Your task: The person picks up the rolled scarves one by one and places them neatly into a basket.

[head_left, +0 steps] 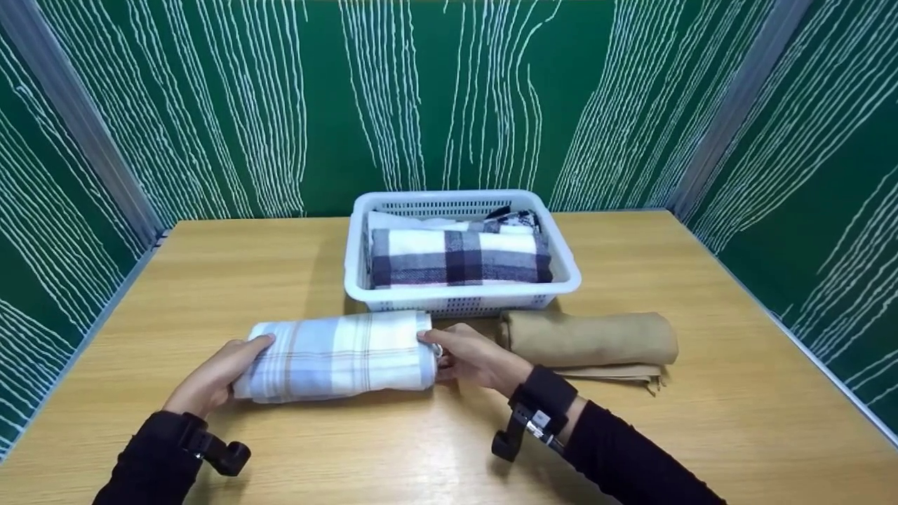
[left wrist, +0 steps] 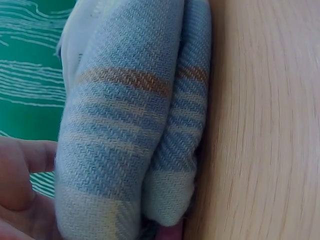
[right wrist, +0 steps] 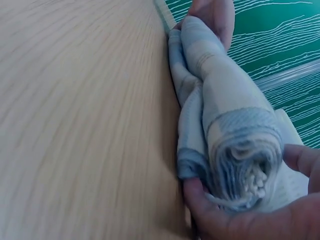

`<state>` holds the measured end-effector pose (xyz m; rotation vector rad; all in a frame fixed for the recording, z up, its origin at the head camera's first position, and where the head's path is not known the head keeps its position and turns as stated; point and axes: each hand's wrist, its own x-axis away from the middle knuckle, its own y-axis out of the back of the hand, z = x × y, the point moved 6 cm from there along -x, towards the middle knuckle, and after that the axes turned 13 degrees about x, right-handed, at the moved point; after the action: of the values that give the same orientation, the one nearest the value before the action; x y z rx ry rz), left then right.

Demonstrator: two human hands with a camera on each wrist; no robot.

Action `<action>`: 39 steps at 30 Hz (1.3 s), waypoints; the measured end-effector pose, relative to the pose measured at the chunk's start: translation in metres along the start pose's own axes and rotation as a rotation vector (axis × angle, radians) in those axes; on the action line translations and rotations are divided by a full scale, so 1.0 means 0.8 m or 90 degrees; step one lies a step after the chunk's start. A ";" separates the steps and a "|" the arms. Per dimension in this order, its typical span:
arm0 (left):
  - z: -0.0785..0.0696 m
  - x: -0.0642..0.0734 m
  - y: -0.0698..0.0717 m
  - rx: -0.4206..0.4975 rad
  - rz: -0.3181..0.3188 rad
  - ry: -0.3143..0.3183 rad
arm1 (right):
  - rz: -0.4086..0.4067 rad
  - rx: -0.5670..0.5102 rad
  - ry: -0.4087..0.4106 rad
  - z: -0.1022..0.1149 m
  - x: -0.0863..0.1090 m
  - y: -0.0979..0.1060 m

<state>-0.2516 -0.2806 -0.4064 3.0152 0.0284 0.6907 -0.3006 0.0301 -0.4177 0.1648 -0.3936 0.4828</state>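
- Gripping the left end of the blue roll point(head_left: 344, 358) is the left hand point(head_left: 210, 375): thumb laid over the top, most fingers hidden by the cloth.
- Right hand point(head_left: 484, 358): clamped on the roll's right end, thumb above, a finger under the lower layer.
- Roll position: lengthwise from left to right, on the near side of the basket point(head_left: 463, 294), on or just above the table point(head_left: 351, 456); contact cannot be confirmed.
- Handling estimate: light for its bulk, soft, likely to sag at the middle if lifted by the ends. The woven surface should resist slipping; breakage is no concern.
- Hold points: both ends, thumb above, fingers beneath both layers. Holding the upper layer alone could let the lower fold drop and the roll loosen. White fringe point(right wrist: 256, 187) at the right end is best held inside the coil.
- Tan roll point(head_left: 589, 338): on the right, just beyond the right hand; apparently soft also, with a loose edge on its near side.
- Basket: far side, white, rigid-looking, holding a checked cloth point(head_left: 463, 258).
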 end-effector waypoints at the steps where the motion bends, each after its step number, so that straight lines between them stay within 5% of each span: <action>1: 0.001 -0.001 0.000 -0.001 -0.001 0.001 | -0.010 -0.004 -0.008 -0.001 -0.001 0.000; 6: 0.000 -0.002 -0.002 -0.004 -0.006 -0.004 | -0.046 -0.013 -0.031 -0.004 -0.003 0.001; 19: -0.002 0.001 -0.006 0.016 -0.009 0.003 | -0.046 -0.041 -0.045 0.000 -0.002 -0.002; 39: -0.003 0.013 -0.004 0.069 0.001 -0.002 | -0.030 -0.083 0.003 0.009 0.003 -0.009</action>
<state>-0.2436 -0.2768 -0.3999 3.1189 0.0659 0.7066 -0.2972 0.0228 -0.4107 0.0468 -0.4143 0.4095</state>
